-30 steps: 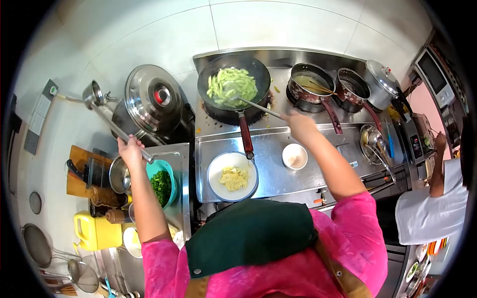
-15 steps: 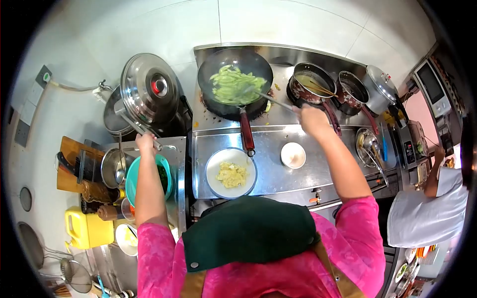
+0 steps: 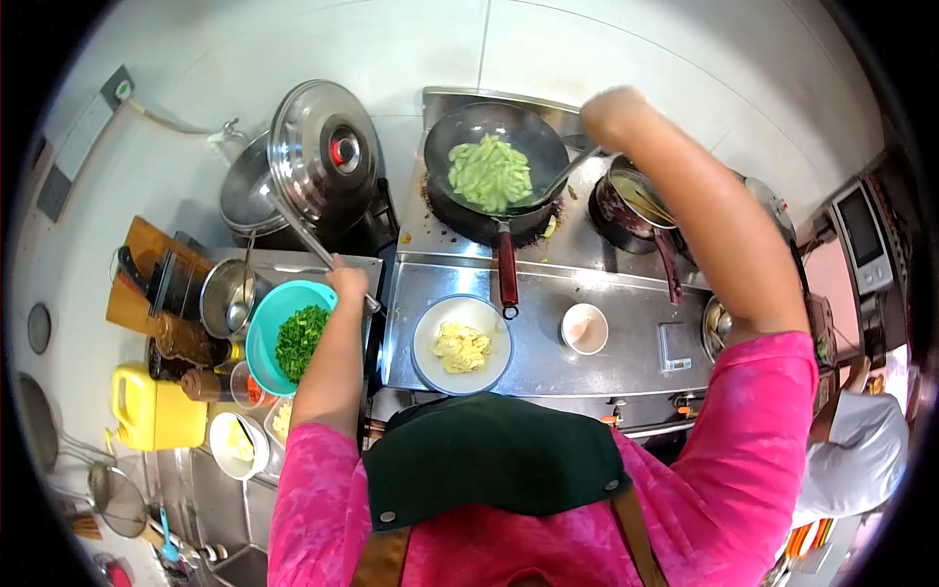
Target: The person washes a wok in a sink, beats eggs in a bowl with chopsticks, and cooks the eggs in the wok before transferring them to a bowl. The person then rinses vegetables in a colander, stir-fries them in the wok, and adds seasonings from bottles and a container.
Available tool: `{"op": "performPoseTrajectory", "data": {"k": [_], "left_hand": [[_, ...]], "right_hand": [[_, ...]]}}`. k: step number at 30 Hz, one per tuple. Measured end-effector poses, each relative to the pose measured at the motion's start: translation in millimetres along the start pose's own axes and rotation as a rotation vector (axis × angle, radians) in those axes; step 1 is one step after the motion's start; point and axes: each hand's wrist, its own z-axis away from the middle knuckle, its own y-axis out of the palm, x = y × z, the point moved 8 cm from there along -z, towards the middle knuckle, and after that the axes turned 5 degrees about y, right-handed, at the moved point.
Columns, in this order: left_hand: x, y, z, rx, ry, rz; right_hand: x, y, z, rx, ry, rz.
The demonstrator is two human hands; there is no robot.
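Note:
My left hand (image 3: pixel 348 282) is closed around the long metal handle of a ladle (image 3: pixel 303 233), whose head reaches into the large pot (image 3: pixel 243 186) at the left. High at the right of the wok (image 3: pixel 452 125), my right hand (image 3: pixel 614 115) grips the handle of a spatula (image 3: pixel 569 173); the spatula's end rests at the wok's right inner side. Sliced green vegetables (image 3: pixel 489 172) lie in the wok. Below it, a white bowl (image 3: pixel 422 367) holds pale yellow pieces (image 3: pixel 462 347), and a small white cup (image 3: pixel 584 329) stands to its right.
A turquoise bowl (image 3: pixel 262 344) with chopped greens is beside my left forearm. The steel lid (image 3: pixel 318 132) leans over the large pot. Two-handled-looking clutter aside, a saucepan (image 3: pixel 618 210) stands right of the wok. A yellow jug (image 3: pixel 161 411) is lower left. Another person's sleeve (image 3: pixel 861 455) shows at right.
My right hand has risen up and to the right with the spatula. The ladle's head has gone down into the large pot, and my left hand sits further right.

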Motion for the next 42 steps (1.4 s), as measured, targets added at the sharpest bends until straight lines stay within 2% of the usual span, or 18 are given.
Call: {"op": "performPoseTrajectory", "data": {"k": [1, 3, 7, 9, 10, 11, 13, 14, 15, 17, 19, 21, 23, 26, 28, 33, 35, 42], "left_hand": [[-19, -3, 18, 0.099, 0.037, -0.129], [2, 15, 25, 0.006, 0.006, -0.202], [-3, 4, 63, -0.08, 0.01, -0.315], [-21, -12, 86, 0.029, 0.054, -0.24], [-1, -11, 91, -0.046, -0.133, 0.173], [12, -5, 98, -0.052, -0.146, 0.173], [4, -3, 112, -0.098, 0.241, -0.268], [5, -18, 124, -0.113, 0.058, 0.103], [9, -23, 133, -0.121, 0.046, 0.103], [-4, -10, 160, 0.068, 0.338, -0.528], [-11, -27, 183, 0.139, 0.307, -0.478], [-11, -35, 208, 0.281, 0.308, -0.189], [-2, -57, 227, 0.261, 0.349, -0.053], [-6, -97, 258, 0.166, 0.508, 0.107], [7, -108, 269, 0.243, 0.324, 0.391], [5, -129, 280, 0.23, 0.306, 0.404], [9, -131, 281, 0.257, 0.29, 0.412], [36, -136, 276, 0.191, 0.32, 0.329]], "right_hand": [[14, 16, -8, 0.036, -0.09, -0.025], [39, 53, -22, 0.213, -0.159, -0.154], [34, 53, -38, -0.05, -0.05, -0.14], [19, 38, -32, -0.122, -0.091, -0.092], [12, 7, 1, -0.198, -0.165, -0.175], [-2, 20, -16, -0.038, -0.211, -0.064], [-16, 31, -24, 0.18, -0.319, 0.006], [-20, 33, -20, 0.286, -0.21, -0.146], [-21, 39, -12, 0.393, -0.097, -0.295], [3, 49, -10, 0.334, -0.048, -0.473], [24, 91, -59, 0.019, -0.267, -0.369], [15, 93, -53, 0.11, -0.13, -0.546], [-15, 91, -39, 0.251, 0.037, -0.635], [-43, 64, -13, 0.311, 0.076, -0.588], [-36, 52, -2, 0.333, -0.047, -0.324], [24, 102, -39, 0.055, -0.104, -0.135], [35, 117, -53, -0.079, -0.056, -0.228], [-4, 34, -4, -0.173, -0.018, -0.083]]}}
